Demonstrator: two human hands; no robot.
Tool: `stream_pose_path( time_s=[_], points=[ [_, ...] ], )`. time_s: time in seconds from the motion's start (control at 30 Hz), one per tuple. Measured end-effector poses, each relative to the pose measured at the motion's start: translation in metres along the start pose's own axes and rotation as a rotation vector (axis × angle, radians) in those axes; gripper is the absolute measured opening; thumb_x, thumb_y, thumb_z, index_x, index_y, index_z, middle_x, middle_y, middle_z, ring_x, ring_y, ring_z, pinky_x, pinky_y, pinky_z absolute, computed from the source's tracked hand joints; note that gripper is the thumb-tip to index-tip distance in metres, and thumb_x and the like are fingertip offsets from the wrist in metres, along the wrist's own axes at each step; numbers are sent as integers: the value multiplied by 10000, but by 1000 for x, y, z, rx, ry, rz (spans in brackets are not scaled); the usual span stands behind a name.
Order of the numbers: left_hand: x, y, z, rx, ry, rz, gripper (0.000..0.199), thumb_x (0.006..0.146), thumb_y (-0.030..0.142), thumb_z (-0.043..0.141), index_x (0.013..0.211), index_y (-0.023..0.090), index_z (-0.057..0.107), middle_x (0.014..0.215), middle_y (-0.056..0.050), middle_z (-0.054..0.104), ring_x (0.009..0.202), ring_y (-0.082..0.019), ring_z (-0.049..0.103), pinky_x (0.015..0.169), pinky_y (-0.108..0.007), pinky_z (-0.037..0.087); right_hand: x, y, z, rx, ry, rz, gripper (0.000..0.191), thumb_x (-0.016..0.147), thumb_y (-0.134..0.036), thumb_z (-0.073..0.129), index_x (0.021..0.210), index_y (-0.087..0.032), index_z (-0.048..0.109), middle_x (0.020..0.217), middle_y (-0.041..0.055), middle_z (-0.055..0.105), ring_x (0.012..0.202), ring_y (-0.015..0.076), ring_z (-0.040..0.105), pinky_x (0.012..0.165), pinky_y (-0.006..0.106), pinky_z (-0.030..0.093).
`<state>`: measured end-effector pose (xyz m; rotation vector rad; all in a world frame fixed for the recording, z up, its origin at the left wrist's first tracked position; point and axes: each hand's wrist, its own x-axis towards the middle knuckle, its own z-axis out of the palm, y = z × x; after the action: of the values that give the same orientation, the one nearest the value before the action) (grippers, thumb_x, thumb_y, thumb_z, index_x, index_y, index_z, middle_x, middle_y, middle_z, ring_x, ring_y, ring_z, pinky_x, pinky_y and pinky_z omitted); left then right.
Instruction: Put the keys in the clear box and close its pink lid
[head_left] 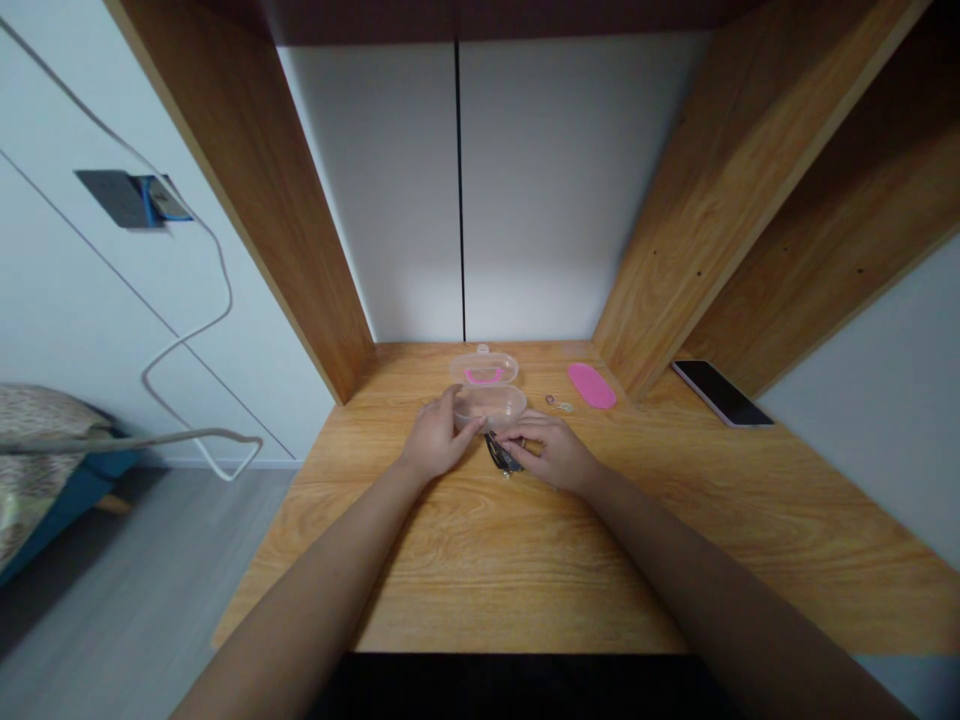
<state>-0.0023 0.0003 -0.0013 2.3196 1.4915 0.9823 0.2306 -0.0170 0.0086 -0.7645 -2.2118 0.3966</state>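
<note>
My left hand (436, 437) pinched the clear oval plastic case (491, 403) on the wood-grain desktop (510, 580), probably to steady it; small black objects (497, 455) lay just in front, beside my right hand's (556, 455) bunched fingers, whether pinching anything I couldn't tell.

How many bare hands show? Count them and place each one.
2: the left bare hand at the left side of the open clear plastic oval case, the right bare hand at the small black items.
</note>
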Motion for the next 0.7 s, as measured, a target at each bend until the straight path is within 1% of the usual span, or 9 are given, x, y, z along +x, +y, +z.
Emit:
stream_pose_path(
  time_s=[0.1, 0.33, 0.53, 0.7],
  points=[
    [0, 0, -1, 0, -9, -7, 661, 936, 562, 514, 1415, 121, 402, 1252, -192, 648, 1162, -322, 622, 1006, -470, 472, 1, 0, 1, -15, -36, -23, 168, 895, -193, 630, 997, -238, 756, 907, 53, 768, 879, 208, 678, 841, 384, 533],
    [0, 0, 0, -5, -10, -18, 671, 931, 568, 519, 1421, 126, 395, 1301, -194, 628, 1186, -326, 614, 1021, -473, 467, 2, -1, -1, -97, -119, -46, 231, 882, -211, 633, 1086, -231, 739, 1017, 68, 766, 979, 233, 668, 908, 427, 508],
    [0, 1, 0, -8, 5, -21, 647, 926, 561, 529, 1411, 148, 418, 1302, -178, 630, 1203, -330, 607, 1024, -474, 469, 1, -2, -3, -149, -177, -39, 240, 872, -204, 637, 1080, -249, 746, 1038, 57, 762, 1019, 235, 658, 931, 427, 491],
    [0, 1, -1, -7, 12, -18, 637, 930, 547, 529, 1403, 133, 423, 1292, -184, 635, 1180, -329, 616, 1013, -475, 475, 0, -2, -3, -176, -211, -37, 225, 886, -212, 623, 1070, -246, 748, 1078, 50, 759, 1046, 229, 657, 956, 423, 479]
  ],
)
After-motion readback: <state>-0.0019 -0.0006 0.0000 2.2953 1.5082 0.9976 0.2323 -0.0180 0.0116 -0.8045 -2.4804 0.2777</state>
